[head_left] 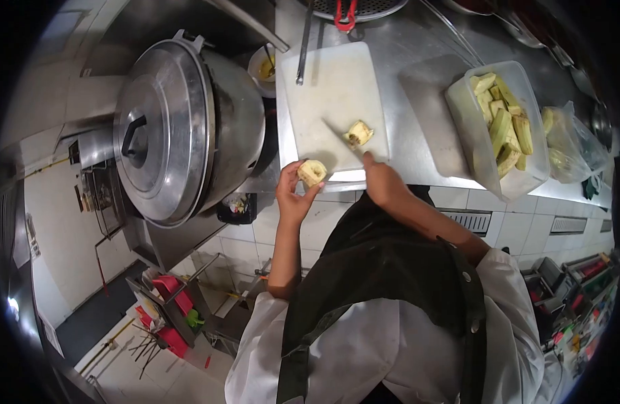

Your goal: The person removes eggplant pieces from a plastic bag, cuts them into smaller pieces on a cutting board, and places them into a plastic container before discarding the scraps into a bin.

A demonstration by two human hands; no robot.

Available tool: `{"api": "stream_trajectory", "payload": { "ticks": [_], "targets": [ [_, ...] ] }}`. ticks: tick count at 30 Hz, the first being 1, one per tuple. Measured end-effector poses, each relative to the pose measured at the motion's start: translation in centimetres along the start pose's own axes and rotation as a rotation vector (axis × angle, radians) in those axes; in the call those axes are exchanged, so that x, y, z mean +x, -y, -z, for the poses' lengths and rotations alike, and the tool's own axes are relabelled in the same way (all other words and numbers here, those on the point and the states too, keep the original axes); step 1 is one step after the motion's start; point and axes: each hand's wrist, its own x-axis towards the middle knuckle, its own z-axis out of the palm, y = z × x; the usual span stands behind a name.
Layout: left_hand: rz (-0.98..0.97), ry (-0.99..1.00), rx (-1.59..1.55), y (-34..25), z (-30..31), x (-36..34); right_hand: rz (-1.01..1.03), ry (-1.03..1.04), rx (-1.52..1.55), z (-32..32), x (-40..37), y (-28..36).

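My left hand (294, 194) holds a pale, yellowish peeled piece (312, 173) at the near left edge of the white cutting board (323, 94). In my right hand (384, 180) is a knife (346, 143), its blade pointing up and left over the board. Beside the blade, on the board, lies another pale piece (359, 132) with a brown patch. The knife does not touch the piece in my left hand.
A large lidded metal pot (165, 131) stands at the left, near a bowl (263, 71) with something yellow. At the right are a plastic container (463, 128) of pale yellow pieces and a clear bag (572, 145). A perforated pan (374, 8) sits behind the board.
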Motion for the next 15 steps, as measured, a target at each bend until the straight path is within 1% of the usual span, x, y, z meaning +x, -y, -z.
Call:
{"api": "stream_trajectory", "payload": {
  "ticks": [2, 3, 6, 9, 12, 13, 15],
  "targets": [
    [-0.029, 0.005, -0.020, -0.4, -0.1, -0.4, 0.021, 0.003, -0.015, 2.2, -0.6, 0.9],
    [-0.042, -0.010, -0.043, -0.7, -0.3, -0.4, 0.075, -0.058, -0.002, 2.7, -1.1, 1.1],
    [-0.073, -0.045, -0.074, -1.2, -0.7, -0.4, -0.027, -0.044, 0.027, 5.4, -2.0, 2.4],
    [-0.099, -0.080, 0.022, -1.0, -1.0, -0.1, 0.046, -0.188, 0.146, 6.3, -2.2, 0.6],
    [0.064, -0.183, -0.073, -1.8, -1.9, 0.7, -0.034, -0.241, 0.256, 6.0, -1.3, -2.4],
    [0.091, -0.218, -0.089, -1.8, -2.4, 1.0, -0.099, -0.244, 0.256, 5.9, -1.0, -3.2],
    [0.111, -0.191, 0.037, -1.4, -2.9, 1.3, -0.176, -0.194, 0.314, 5.7, -0.7, -4.3]
  ]
}}
